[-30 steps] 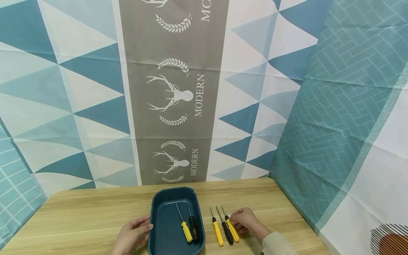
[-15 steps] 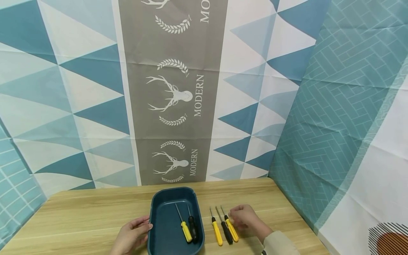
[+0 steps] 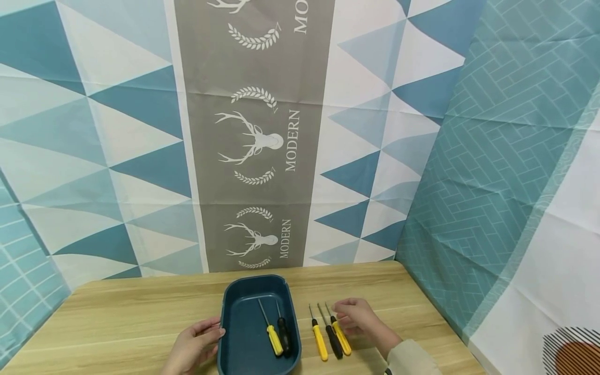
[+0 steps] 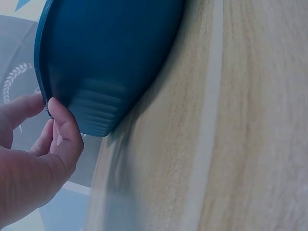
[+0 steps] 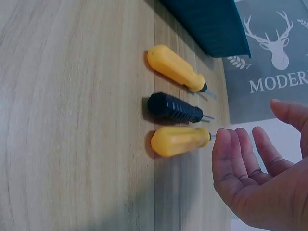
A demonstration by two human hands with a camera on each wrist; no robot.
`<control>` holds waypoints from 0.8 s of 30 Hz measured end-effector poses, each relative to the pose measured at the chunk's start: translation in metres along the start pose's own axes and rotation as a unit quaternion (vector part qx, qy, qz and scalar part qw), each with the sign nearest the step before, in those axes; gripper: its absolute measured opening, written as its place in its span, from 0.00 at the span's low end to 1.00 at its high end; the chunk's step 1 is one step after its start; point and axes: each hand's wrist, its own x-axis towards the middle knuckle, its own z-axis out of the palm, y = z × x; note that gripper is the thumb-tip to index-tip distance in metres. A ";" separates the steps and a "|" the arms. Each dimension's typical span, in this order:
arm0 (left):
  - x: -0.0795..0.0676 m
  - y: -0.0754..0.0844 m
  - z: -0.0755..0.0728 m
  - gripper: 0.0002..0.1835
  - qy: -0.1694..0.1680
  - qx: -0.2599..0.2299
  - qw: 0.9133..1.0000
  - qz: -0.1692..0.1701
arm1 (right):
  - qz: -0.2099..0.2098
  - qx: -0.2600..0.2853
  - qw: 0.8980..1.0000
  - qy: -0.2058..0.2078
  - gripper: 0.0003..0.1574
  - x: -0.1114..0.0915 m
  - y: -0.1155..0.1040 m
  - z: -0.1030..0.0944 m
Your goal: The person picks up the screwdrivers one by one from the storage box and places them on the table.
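Note:
A dark blue plastic tray [image 3: 244,338] stands on the table; a yellow screwdriver [image 3: 274,340] and a black one [image 3: 284,333] lie inside. My left hand [image 3: 194,345] holds the tray's left side, and the left wrist view shows its thumb and finger pinching the rim [image 4: 42,62]. Right of the tray lie a yellow screwdriver [image 3: 320,342], a black-handled screwdriver [image 3: 334,342] and another yellow screwdriver [image 3: 342,338], side by side with tips pointing away. Beside the rightmost one is my right hand [image 3: 358,317], fingers loosely bent with nothing between them, as the right wrist view shows.
The wood-grain table [image 3: 140,307] reaches back to a patterned cloth wall [image 3: 150,156]. A teal cloth [image 3: 497,156] hangs along the right side. Bluish tile-pattern cloth [image 3: 28,265] borders the left edge.
My right hand has shifted slightly forward and left, up along the rightmost screwdriver towards its shaft. The left hand, the tray and the screwdrivers stay in place.

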 end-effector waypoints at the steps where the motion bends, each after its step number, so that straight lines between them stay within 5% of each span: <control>1: 0.000 0.000 0.000 0.30 0.000 0.000 1.000 0.000 | -0.002 0.002 1.000 -0.003 0.32 -0.001 -0.001 0.002; 24: 0.001 0.000 0.000 0.30 -0.001 -0.016 1.000 -0.001 | -0.010 0.036 0.996 -0.085 0.30 -0.003 -0.019 0.056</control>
